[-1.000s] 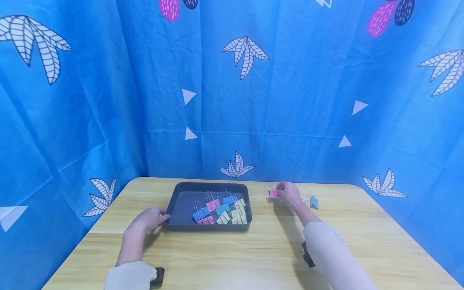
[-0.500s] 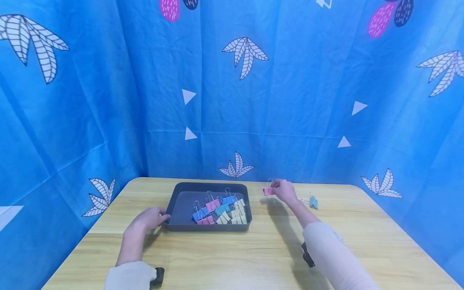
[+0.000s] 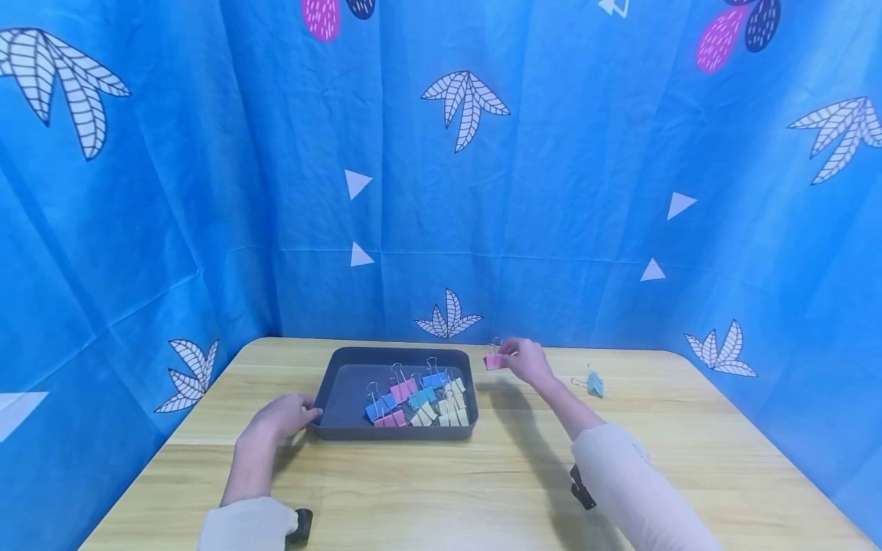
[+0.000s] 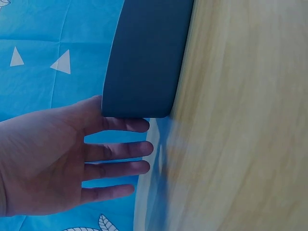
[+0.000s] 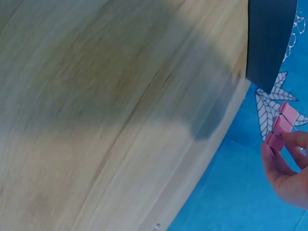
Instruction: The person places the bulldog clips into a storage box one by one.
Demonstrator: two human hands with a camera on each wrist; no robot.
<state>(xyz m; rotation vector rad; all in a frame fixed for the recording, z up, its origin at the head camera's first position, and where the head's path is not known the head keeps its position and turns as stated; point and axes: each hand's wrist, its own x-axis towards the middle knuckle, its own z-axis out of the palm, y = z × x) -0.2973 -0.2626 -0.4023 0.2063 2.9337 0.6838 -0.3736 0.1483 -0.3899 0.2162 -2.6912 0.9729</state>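
My right hand [image 3: 527, 361] pinches a pink binder clip [image 3: 493, 361] above the table, just right of the tray. In the right wrist view, the pink clip [image 5: 283, 126] sits between thumb and fingertips. At the near left corner of the dark grey tray [image 3: 396, 432], my left hand [image 3: 284, 415] holds the rim. The left wrist view shows the index finger against the tray's outer wall [image 4: 144, 62], the thumb partly hidden behind it, and the other fingers extended. Several binder clips [image 3: 422, 398] in pink, blue, teal and pale yellow lie in the tray's right half.
A teal binder clip [image 3: 596, 383] lies on the wooden table [image 3: 413, 497], to the right of my right hand. Blue patterned curtain [image 3: 441, 191] hangs behind the table and along both sides.
My right hand has carried the pink binder clip leftward, off its spot near the table's back, closer to the tray. My left hand and the tray have stayed in place.
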